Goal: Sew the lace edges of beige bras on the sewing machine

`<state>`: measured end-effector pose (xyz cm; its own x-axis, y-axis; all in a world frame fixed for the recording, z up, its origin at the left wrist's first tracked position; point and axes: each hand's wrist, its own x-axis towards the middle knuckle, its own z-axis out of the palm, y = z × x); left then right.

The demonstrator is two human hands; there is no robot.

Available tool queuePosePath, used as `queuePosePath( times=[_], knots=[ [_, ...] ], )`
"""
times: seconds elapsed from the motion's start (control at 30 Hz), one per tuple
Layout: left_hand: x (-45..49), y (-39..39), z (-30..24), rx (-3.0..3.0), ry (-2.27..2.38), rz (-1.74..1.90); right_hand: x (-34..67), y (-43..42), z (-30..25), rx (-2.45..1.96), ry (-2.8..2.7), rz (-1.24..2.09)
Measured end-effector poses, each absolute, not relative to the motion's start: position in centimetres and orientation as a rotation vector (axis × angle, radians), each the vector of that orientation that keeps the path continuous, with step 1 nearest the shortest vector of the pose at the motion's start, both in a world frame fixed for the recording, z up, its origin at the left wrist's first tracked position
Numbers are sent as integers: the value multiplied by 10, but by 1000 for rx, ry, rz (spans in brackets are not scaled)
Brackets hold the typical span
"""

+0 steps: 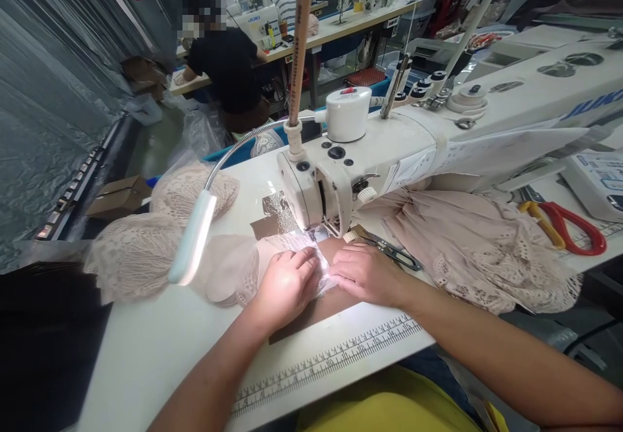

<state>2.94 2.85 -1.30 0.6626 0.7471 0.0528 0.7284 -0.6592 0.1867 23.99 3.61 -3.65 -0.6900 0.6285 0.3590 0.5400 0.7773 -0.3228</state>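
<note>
A piece of pale lace fabric (pixel 321 276) lies under the needle area of a white sewing machine (pixel 335 185). My left hand (pixel 289 284) rests on the lace, its fingers lying flat and pointing at the presser foot. From the right, my right hand (pixel 367 275) has its fingertips pressed together at the lace edge, thumb close by. Brown sheet material (pixel 311 318) covers the table under both hands. To the left, joined beige lace cups (pixel 141 257) trail from the work. Thread snips (pixel 396 253) lie just beyond my right hand.
A glowing lamp (pixel 195 237) on a bent neck hangs left of the machine. Beige lace garments (pixel 477 250) are heaped at right, beside red-handled scissors (pixel 574 228). A printed ruler (pixel 335 360) runs along the table's front edge. A person in black (pixel 224 62) sits beyond.
</note>
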Motion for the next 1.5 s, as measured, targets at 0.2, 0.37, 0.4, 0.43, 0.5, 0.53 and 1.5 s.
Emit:
queuePosePath(
  times=[0.2,0.37,0.4,0.43,0.5,0.53,1.5],
  knots=[
    [28,32,-15,2800,1224,192,239,36,-39,-910,-2514,228],
    [28,33,-17,2930,1192,184,237,36,-38,-897,-2485,168],
    [28,33,-18,2938,1192,188,237,36,-38,-896,-2476,165],
    [28,33,-18,2937,1196,196,237,36,-38,-896,-2469,165],
    [27,33,-20,2918,1206,211,237,36,-38,-892,-2464,165],
    [27,33,-21,2907,1208,214,237,37,-38,-891,-2467,165],
    [19,49,-18,2918,1222,148,232,39,-40,-1038,-2540,-14]
  ],
)
